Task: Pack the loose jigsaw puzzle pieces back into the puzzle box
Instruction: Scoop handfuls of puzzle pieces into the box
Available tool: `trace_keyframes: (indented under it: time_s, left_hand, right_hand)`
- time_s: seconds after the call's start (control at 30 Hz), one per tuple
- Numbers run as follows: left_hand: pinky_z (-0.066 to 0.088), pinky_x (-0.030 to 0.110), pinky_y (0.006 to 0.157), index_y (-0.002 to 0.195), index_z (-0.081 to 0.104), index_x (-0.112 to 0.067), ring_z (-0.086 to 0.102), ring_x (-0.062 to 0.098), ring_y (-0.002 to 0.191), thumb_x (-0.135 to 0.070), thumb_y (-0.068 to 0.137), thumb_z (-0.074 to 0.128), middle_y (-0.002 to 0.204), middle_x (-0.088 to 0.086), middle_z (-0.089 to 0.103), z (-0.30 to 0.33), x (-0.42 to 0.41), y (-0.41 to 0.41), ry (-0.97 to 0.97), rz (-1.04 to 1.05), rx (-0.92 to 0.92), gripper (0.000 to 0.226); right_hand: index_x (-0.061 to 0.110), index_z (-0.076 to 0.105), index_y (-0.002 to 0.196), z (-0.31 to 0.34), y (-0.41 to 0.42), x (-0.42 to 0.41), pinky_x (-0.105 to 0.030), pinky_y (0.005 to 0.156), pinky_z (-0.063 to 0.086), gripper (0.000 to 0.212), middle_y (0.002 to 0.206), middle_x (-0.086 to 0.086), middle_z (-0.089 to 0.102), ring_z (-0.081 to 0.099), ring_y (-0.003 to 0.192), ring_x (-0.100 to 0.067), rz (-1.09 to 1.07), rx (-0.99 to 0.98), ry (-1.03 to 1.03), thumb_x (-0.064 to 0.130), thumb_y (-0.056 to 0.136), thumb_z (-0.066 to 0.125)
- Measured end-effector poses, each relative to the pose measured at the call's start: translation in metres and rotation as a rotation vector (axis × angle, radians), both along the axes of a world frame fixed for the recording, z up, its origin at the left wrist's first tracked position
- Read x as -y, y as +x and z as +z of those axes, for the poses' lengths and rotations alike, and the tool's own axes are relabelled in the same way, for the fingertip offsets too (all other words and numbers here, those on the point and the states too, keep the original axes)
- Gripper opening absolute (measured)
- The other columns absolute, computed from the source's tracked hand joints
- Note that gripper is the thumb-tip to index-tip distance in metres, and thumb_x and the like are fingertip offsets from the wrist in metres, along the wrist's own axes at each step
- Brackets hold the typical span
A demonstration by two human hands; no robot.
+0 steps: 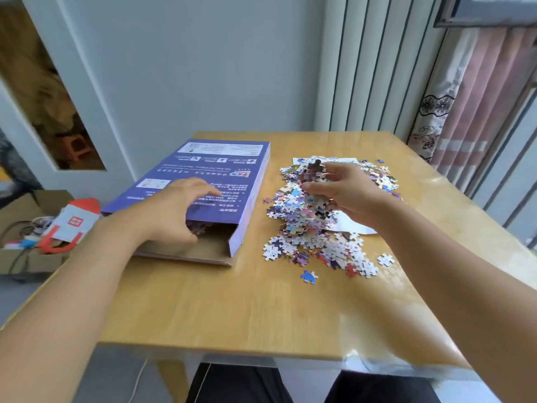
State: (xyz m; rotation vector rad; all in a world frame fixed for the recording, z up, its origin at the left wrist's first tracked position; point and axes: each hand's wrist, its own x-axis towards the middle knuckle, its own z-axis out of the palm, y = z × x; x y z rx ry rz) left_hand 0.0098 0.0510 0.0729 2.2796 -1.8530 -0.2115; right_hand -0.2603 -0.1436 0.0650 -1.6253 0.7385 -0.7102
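A flat purple puzzle box (232, 173) lies on the left half of the wooden table (238, 309), its near end open onto a brown cardboard inside. My left hand (171, 210) holds up the box's top panel at that opening, fingers on the printed face and thumb under the edge. A few pieces (199, 228) show just inside. A heap of loose puzzle pieces (316, 234) covers the table's right half. My right hand (345, 190) is raised over the heap and grips a stacked handful of pieces (312, 184).
White paper (353, 223) lies under the heap. A single blue piece (308, 277) sits apart near the front. Left of the table, a cardboard carton (17, 257) on the floor holds cables and a red-and-white paper bag (71, 225). Curtains hang at the right.
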Motion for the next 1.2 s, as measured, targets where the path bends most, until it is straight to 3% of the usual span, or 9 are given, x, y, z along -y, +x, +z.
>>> trace_keyframes:
  time_s: [0.1,0.17,0.23,0.4,0.63,0.73,0.83,0.97,1.2]
  left_hand:
    - [0.038,0.033,0.108,0.131,0.054,-0.036,0.043,0.014,0.133,-0.006,0.068,0.075,0.137,-0.015,0.049,-0.021,-0.009,0.032,-0.147,0.068,0.079,0.072]
    - [0.049,0.043,0.094,0.115,0.061,-0.035,0.058,0.025,0.118,-0.001,0.071,0.070,0.122,-0.011,0.062,-0.028,-0.010,0.041,-0.292,0.089,0.160,0.055]
    - [0.050,0.041,0.080,0.107,0.063,-0.030,0.064,0.032,0.104,-0.001,0.074,0.068,0.111,-0.006,0.070,-0.026,-0.010,0.037,-0.395,0.117,0.247,0.044]
    - [0.043,0.039,0.066,0.086,0.035,-0.030,0.062,0.040,0.078,-0.012,0.082,0.066,0.087,0.005,0.070,0.026,0.009,0.012,-0.530,0.064,0.332,0.036]
    - [0.049,0.034,0.075,0.080,0.050,-0.029,0.062,0.019,0.083,-0.015,0.084,0.075,0.082,-0.009,0.063,0.106,0.041,-0.015,-0.381,-0.041,0.165,0.029]
    - [0.054,0.035,0.084,0.081,0.055,-0.032,0.067,0.014,0.088,-0.014,0.085,0.075,0.090,-0.008,0.068,0.115,0.046,-0.019,-0.370,-0.032,0.049,0.027]
    - [0.054,0.040,0.088,0.090,0.057,-0.025,0.069,0.013,0.091,-0.010,0.084,0.075,0.090,-0.009,0.071,0.118,0.045,-0.015,-0.371,-0.050,-0.050,0.024]
    - [0.054,0.038,0.091,0.087,0.053,-0.030,0.070,0.009,0.093,-0.007,0.085,0.074,0.089,-0.011,0.073,0.118,0.038,-0.013,-0.361,-0.066,-0.144,0.032]
    - [0.052,0.044,0.095,0.091,0.056,-0.027,0.069,0.012,0.096,-0.010,0.086,0.074,0.091,-0.012,0.075,0.113,0.033,-0.017,-0.350,-0.072,-0.174,0.025]
  right_hand:
    - [0.000,0.069,0.104,0.002,0.011,-0.006,-0.055,0.087,0.055,0.021,0.095,-0.019,0.069,0.069,0.083,-0.030,0.024,-0.001,0.008,0.003,0.084,0.077]
    - [-0.001,0.069,0.106,0.006,0.019,-0.011,-0.047,0.083,0.056,0.023,0.097,-0.019,0.069,0.069,0.081,-0.026,0.042,0.003,0.016,0.002,0.085,0.076]
    - [-0.002,0.067,0.109,0.014,0.025,-0.016,-0.040,0.076,0.059,0.024,0.101,-0.020,0.068,0.070,0.078,-0.023,0.058,0.025,0.022,0.001,0.086,0.074]
    - [-0.003,0.066,0.115,0.065,0.046,-0.037,-0.049,0.095,0.056,0.030,0.106,-0.019,0.070,0.070,0.091,-0.026,0.120,0.163,-0.026,-0.001,0.086,0.072]
    - [-0.004,0.066,0.110,0.138,0.076,-0.064,-0.052,0.083,0.058,0.029,0.106,-0.025,0.071,0.070,0.084,-0.025,0.119,0.283,-0.269,0.001,0.084,0.077]
    - [0.001,0.068,0.099,0.136,0.085,-0.069,-0.052,0.081,0.060,0.024,0.096,-0.020,0.074,0.070,0.077,-0.026,0.094,0.190,-0.544,0.007,0.080,0.081]
    - [0.010,0.068,0.099,0.130,0.082,-0.066,-0.044,0.078,0.057,0.026,0.088,-0.005,0.075,0.070,0.079,-0.023,0.080,0.052,-0.809,0.016,0.079,0.083]
    - [0.019,0.070,0.107,0.123,0.070,-0.066,-0.031,0.078,0.054,0.035,0.087,0.009,0.071,0.065,0.078,-0.007,0.147,-0.075,-0.988,0.019,0.076,0.085]
    - [0.022,0.077,0.102,0.112,0.062,-0.071,-0.031,0.080,0.055,0.029,0.099,0.008,0.073,0.065,0.084,-0.011,0.334,-0.261,-1.212,0.007,0.077,0.078]
